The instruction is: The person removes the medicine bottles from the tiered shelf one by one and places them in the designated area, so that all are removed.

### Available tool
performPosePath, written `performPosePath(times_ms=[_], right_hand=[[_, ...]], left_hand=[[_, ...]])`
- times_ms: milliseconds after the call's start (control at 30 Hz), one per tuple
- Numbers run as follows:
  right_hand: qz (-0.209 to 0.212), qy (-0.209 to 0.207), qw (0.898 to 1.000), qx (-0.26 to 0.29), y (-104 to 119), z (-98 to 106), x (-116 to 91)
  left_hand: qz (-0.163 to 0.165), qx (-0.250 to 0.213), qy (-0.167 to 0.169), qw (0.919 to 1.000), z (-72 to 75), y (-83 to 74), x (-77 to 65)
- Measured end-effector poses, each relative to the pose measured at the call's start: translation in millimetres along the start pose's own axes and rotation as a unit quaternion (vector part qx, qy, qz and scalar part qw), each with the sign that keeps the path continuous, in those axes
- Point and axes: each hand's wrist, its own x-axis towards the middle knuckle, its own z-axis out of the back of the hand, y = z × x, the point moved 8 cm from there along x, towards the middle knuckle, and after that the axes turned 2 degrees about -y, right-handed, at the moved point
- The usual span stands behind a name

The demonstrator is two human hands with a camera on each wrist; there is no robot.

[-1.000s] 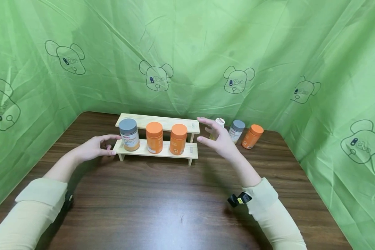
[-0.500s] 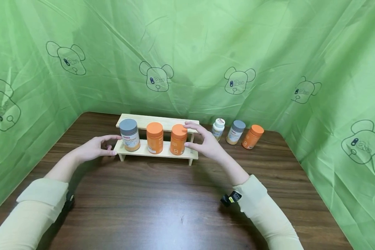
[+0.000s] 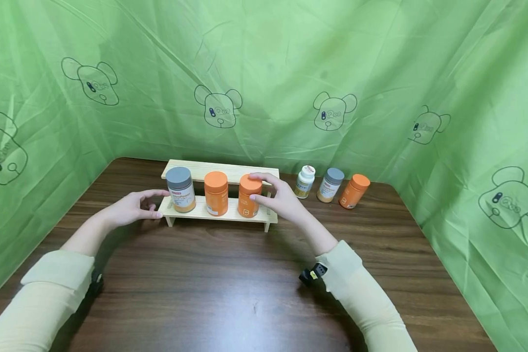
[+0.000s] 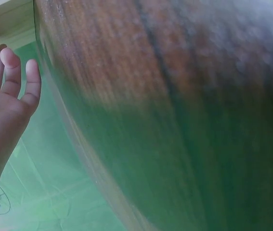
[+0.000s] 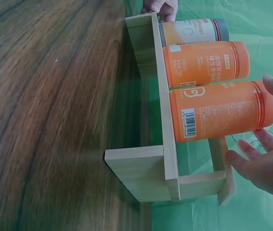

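In the head view a two-step wooden rack stands on the table. On its lower step stand a grey-lidded supplement jar and two orange jars, the middle one and the right one. My left hand pinches the left end of the lower step, thumb at its front edge. At the right orange jar, my right hand has its thumb and fingers round the lid. The right wrist view shows the fingers on either side of that lid, the jar resting on the step.
Right of the rack stand a small white-capped bottle, another grey-lidded jar and another orange jar. Green cloth hangs close behind the dark wooden table and along its sides.
My right hand has moved left from in front of the white-capped bottle to the right orange jar and closed round its lid. The left hand has stayed at the rack's end.
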Motion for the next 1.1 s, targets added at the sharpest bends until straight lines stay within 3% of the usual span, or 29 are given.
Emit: performPosePath(times_ms=[167, 800, 1100], right_hand=[[-0.010, -0.009, 1.000, 0.002, 13, 1, 1], [-0.032, -0.014, 0.999, 0.014, 9, 2, 1], [-0.040, -0.023, 0.999, 0.001, -14, 12, 3]], left_hand=[[0.005, -0.005, 0.003, 1.0000, 0.1, -2.6, -1.8], [0.001, -0.006, -0.001, 1.0000, 0.6, -2.3, -2.5], [-0.008, -0.024, -0.001, 0.9997, 2.1, -8.8, -4.0]])
